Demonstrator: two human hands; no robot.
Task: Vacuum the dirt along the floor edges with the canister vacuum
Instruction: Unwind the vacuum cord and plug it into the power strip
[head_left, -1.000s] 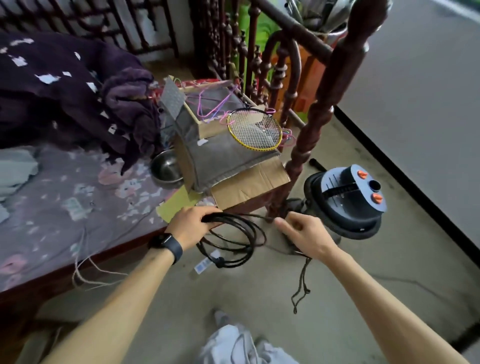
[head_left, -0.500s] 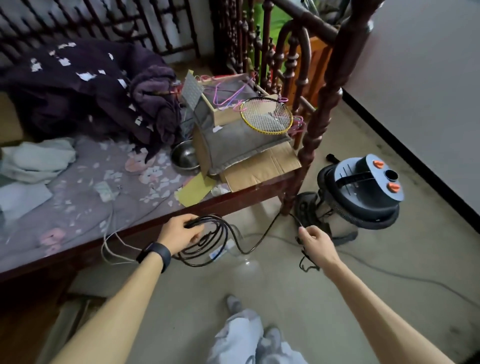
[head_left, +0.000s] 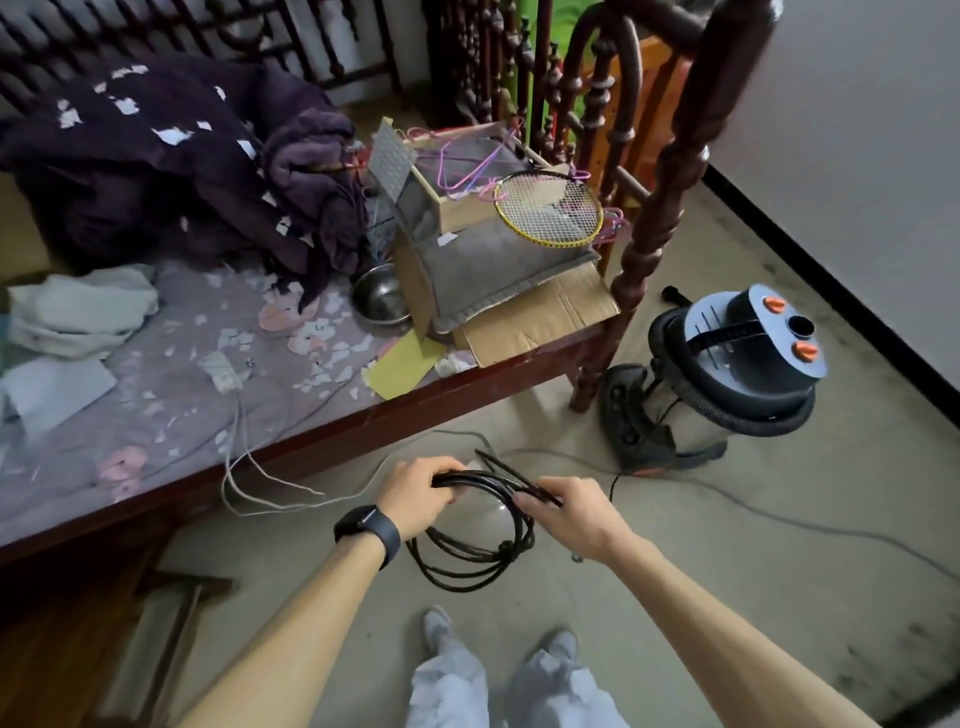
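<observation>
Pale-grey trousers (head_left: 457, 680) and a pair of light shoes (head_left: 436, 621) stood at the bottom of the view on the concrete floor (head_left: 779, 597). Above them two bare forearms reached forward, the left wearing a black watch (head_left: 370, 527). The left hand (head_left: 421, 496) was curled round the top of a coiled black cable (head_left: 467, 569), gripping several loops together. The right hand (head_left: 571, 519) was close beside it, fingers and thumb closed on a few strands of the same cable. The rest of the coil hung below both hands, over the floor.

A thin grey cord (head_left: 789, 522) lay on the concrete beyond the hands, trailing off to the right. Just past it ran the dark red bed rail (head_left: 311, 449).

The canister vacuum (head_left: 737, 364) stood upright on the floor to the right, just beside the foot of the turned bedpost (head_left: 660, 208), well apart from both hands; its dark lid carried two orange knobs.

On the bed lay flattened cardboard (head_left: 540, 322), a steel bowl (head_left: 382, 299), a yellow-rimmed racket (head_left: 548, 208) and, farther back, a heaped purple blanket (head_left: 156, 166). A black skirting (head_left: 831, 291) edged the far wall.
</observation>
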